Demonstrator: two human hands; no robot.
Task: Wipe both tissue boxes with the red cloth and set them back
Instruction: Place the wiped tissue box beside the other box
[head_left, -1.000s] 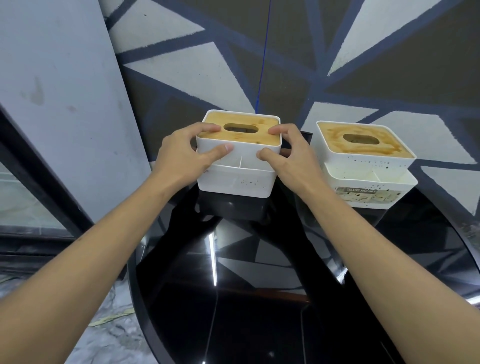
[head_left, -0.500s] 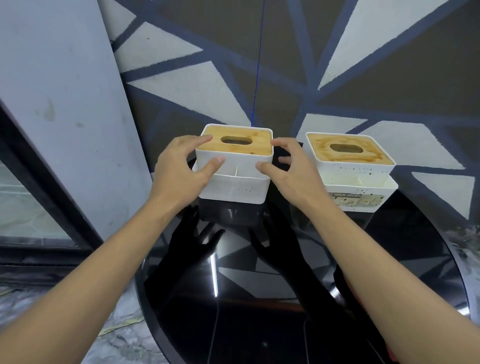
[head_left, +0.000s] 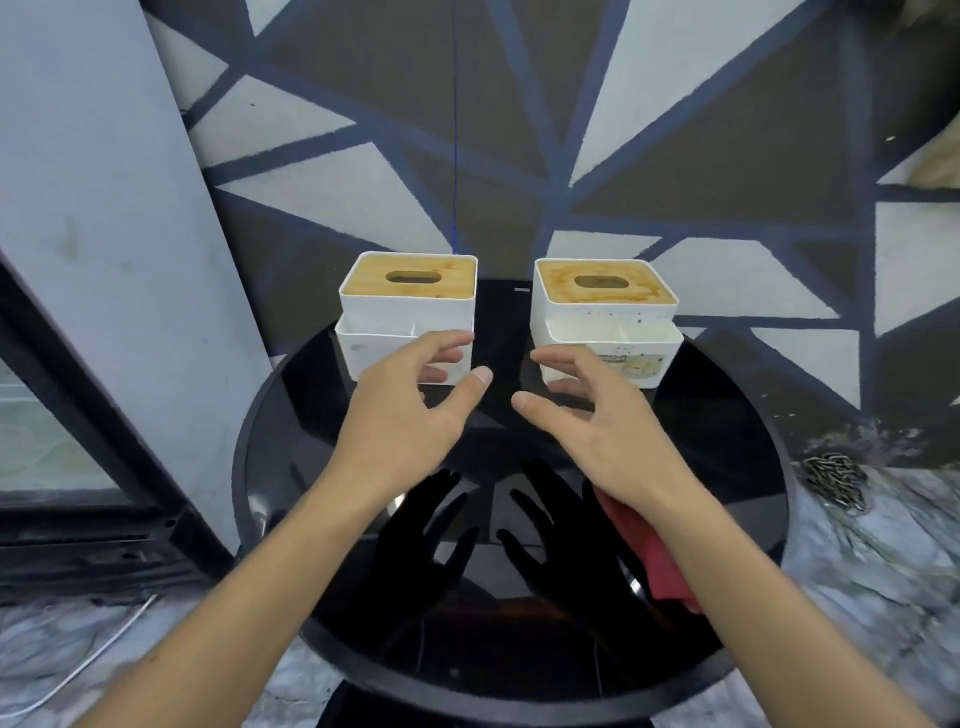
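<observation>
1. Left hand (head_left: 410, 415): fingers (head_left: 447, 343) loosely spread and slightly curved, thumb out, nothing in their grasp. The fingertips overlap the near face of the left tissue box (head_left: 410, 306) (contact cannot be told).
2. Right hand (head_left: 597, 426): fingers (head_left: 550, 357) equally relaxed and apart, holding nothing, with the tips just beside the near-left corner of the right tissue box (head_left: 605, 312).
3. Both boxes are white with slotted wooden lids. They stand upright, side by side with a gap between, at the far edge of the round black glass table (head_left: 727, 467).
4. Red cloth (head_left: 649, 551): lies on the table at near right, partly hidden under the right forearm.
5. Floor, right of the table: a metal chain (head_left: 836, 480).
</observation>
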